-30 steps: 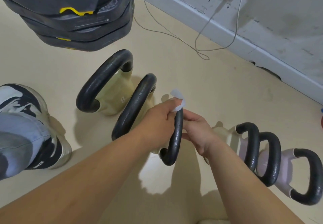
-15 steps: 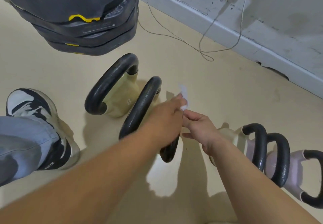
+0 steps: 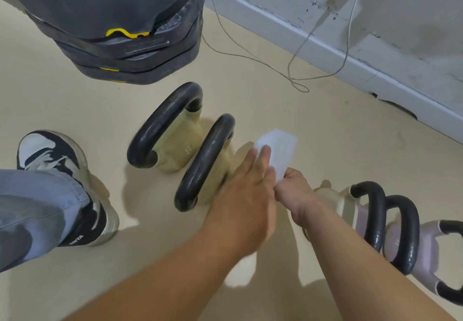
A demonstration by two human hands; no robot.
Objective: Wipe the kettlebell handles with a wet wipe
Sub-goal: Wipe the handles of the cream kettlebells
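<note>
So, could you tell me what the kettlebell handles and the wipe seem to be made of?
The kettlebell handles look like cast metal under a black, slightly pitted, glinting coat. The wipe seems a thin white nonwoven sheet, faintly translucent; fibre unclear.

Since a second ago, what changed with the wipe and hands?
The wipe left the handle it was wrapped around and now is spread open between the hands. Right hand pinches its lower edge; left hand lays straight fingers on it. Kettlebells and shoe stayed put.
</note>
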